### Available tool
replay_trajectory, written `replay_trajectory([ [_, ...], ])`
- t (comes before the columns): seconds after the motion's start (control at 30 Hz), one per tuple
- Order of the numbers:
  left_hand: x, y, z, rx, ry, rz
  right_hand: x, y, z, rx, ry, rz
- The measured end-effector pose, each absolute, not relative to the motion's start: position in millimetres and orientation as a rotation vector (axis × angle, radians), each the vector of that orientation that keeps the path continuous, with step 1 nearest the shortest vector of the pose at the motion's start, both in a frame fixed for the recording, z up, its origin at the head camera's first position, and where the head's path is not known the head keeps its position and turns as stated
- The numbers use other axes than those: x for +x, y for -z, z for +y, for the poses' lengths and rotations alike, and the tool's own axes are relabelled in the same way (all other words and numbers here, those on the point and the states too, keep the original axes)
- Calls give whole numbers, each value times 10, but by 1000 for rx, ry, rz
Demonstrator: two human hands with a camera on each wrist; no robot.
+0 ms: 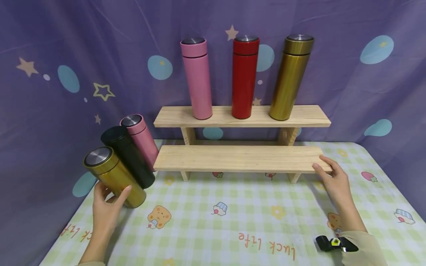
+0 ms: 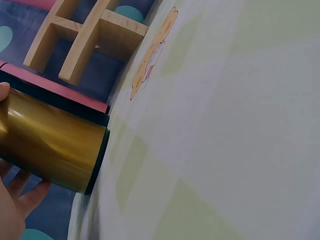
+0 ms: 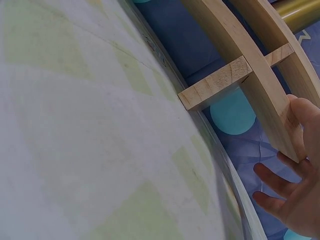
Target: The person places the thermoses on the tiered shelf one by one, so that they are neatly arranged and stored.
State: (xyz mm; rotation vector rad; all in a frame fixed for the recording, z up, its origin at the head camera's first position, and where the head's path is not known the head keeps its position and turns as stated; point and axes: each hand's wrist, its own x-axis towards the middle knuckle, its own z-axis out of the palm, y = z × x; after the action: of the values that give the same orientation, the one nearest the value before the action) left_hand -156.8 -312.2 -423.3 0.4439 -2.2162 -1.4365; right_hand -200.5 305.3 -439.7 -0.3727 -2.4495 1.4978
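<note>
My left hand (image 1: 108, 207) grips the lower part of a gold thermos bottle (image 1: 114, 177) standing at the left of the table, thumb on one side and fingers round the other. In the left wrist view, the base of the gold thermos (image 2: 60, 137) is right at the tablecloth. Directly behind it stand a black thermos (image 1: 129, 159) and a pink thermos (image 1: 143, 138). At the opposite side, my right hand (image 1: 336, 181) holds the right end of the lower board of a two-tier wooden shelf (image 1: 239, 159). The right wrist view shows the thumb (image 3: 302, 110) against the board's edge.
On the upper tier stand a pink thermos (image 1: 198, 81), a red thermos (image 1: 245, 77) and another gold thermos (image 1: 291, 79). A checked cloth (image 1: 253, 207) covers the table. Behind everything hangs a purple curtain (image 1: 116, 44). A black strap device (image 1: 336, 244) is by the right sleeve.
</note>
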Motion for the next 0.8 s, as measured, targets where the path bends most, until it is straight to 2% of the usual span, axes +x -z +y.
replay_trajectory([
  [0.37,-1582,4239,-3111,445,1444,-2140,-2021,4398,3047,-398,-1499,-2441],
  [0.8,-1515,4154,-2920,217,1397,-1960,-2020,4391,3057,-393,-1464,-2472],
])
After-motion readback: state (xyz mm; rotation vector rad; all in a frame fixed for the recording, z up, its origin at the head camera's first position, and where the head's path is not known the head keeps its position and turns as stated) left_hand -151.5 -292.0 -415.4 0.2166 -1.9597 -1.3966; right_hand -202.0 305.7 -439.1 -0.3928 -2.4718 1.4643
